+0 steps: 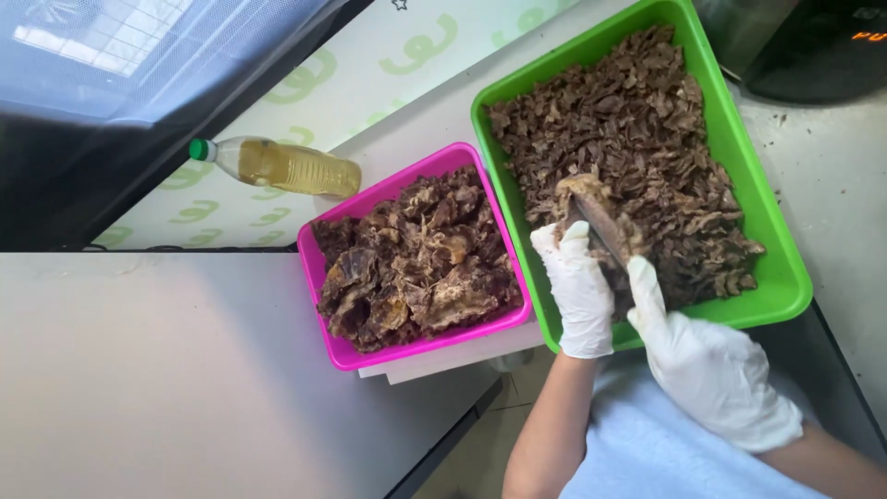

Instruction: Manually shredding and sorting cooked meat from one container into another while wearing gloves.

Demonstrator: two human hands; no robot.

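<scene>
My left hand [580,288], in a white glove, is closed around the near end of a big brown dried piece [591,208], fingers wrapped about it and holding it up over the green tray [785,268]. My right hand [707,365], gloved the same, is just beside it on the right, with the forefinger stretched out along a dark knife [602,231] that lies against the piece; the other fingers are curled under, and I cannot tell how firmly they pinch the handle, since the hand hides it. The two hands nearly touch over the near edge of the green tray.

The green tray is full of small brown cut bits [637,129], heaped from its far end down to where I hold the piece. Touching its left side sits a smaller pink tray [319,268] holding large uncut brown pieces [416,263], piled to the rim. Both trays rest on a pale counter [832,185]. Farther left, well apart from my hands, a clear plastic bottle [277,164] of yellow liquid with a green cap lies on its side on a white cloth with green marks [370,69]. A light blue cloth [637,444] lies across my lap, near and below my hands.
</scene>
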